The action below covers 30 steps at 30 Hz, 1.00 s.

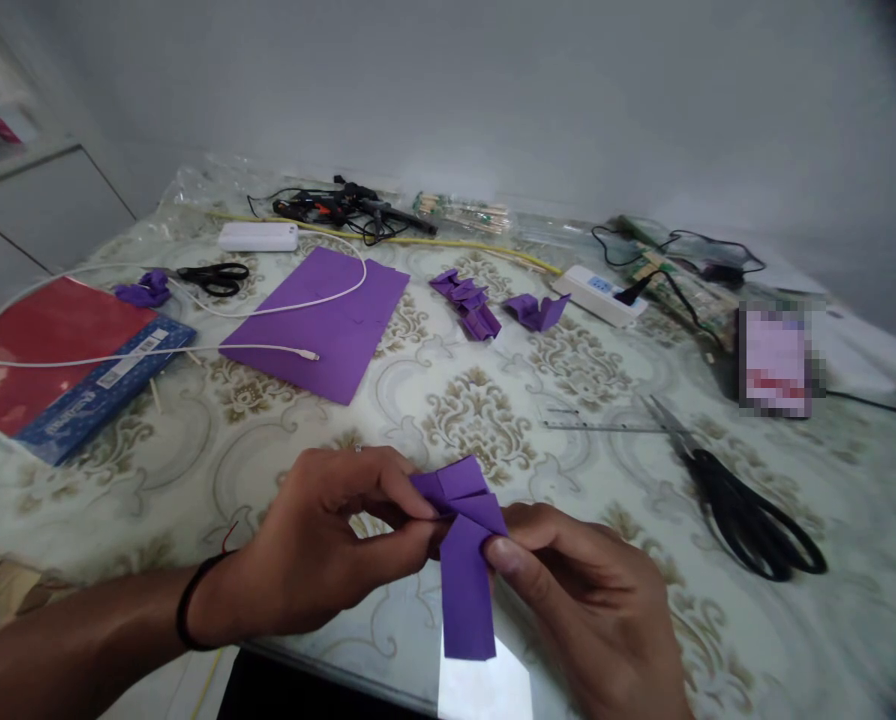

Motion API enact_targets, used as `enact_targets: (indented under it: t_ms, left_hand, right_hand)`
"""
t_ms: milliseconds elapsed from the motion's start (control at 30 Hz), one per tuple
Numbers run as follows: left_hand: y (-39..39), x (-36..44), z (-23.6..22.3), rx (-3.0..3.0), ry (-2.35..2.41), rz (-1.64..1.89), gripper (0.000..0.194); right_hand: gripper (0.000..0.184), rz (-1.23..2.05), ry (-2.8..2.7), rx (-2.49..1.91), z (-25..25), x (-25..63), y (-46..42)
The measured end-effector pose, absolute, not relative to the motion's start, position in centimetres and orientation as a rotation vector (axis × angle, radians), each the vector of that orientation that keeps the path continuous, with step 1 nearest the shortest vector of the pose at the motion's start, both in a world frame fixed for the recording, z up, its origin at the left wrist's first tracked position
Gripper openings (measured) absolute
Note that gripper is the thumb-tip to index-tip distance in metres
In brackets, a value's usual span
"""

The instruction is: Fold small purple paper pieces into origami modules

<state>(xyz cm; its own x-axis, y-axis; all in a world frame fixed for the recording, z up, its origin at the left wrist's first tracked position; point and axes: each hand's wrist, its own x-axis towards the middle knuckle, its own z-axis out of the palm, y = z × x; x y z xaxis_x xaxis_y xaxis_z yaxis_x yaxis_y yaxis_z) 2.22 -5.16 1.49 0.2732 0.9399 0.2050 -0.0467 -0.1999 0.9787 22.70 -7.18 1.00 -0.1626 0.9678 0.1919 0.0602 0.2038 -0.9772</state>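
A folded strip of purple paper (467, 590) is held between both hands above the near edge of the table. Its upper part is creased into overlapping folds, and a flat tail hangs down toward me. My left hand (343, 535) pinches the folds from the left, thumb and forefinger closed on them. From the right, my right hand (583, 590) grips the strip with its thumb on top near the middle fold. Farther back lie a cluster of folded purple paper pieces (467, 303) and one separate folded purple piece (539, 311).
Purple sheets (320, 330) lie left of centre under a white cable (268, 349). Large black scissors (740, 505) and a clear ruler (605, 426) are at right, near a phone (776, 362). A power strip (600, 295), small scissors (215, 278) and a red-blue packet (80, 360) stand farther out.
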Motion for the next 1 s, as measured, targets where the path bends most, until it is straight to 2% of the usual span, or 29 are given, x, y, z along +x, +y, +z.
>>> enact_targets:
  t_ms: [100,300,400,600,1000]
  left_hand:
    - [-5.2,2.3,1.2,1.364,0.921,1.116,0.023]
    - [-5.1,2.3,1.3,1.342,0.833,1.13,0.018]
    - [-5.1,2.4,1.5,1.349,0.759,1.167,0.026]
    - [-4.9,2.5,1.6,1.415,0.837,1.168,0.012]
    - [-5.3,2.4,1.6,1.454,0.921,1.099,0.013]
  right_hand:
    - [0.025,1.176,-1.431,-1.042,0.9,22.5,-7.2]
    - [0.028,1.243,-1.363,-1.084,0.4,22.8,-7.3]
    - [0.029,1.271,-1.313,-1.098,0.1,23.1,-7.4]
    - [0.031,1.232,-1.334,-1.13,0.0,22.9,-7.4]
    - [0.028,1.202,-1.419,-1.162,0.6,22.3,-6.8]
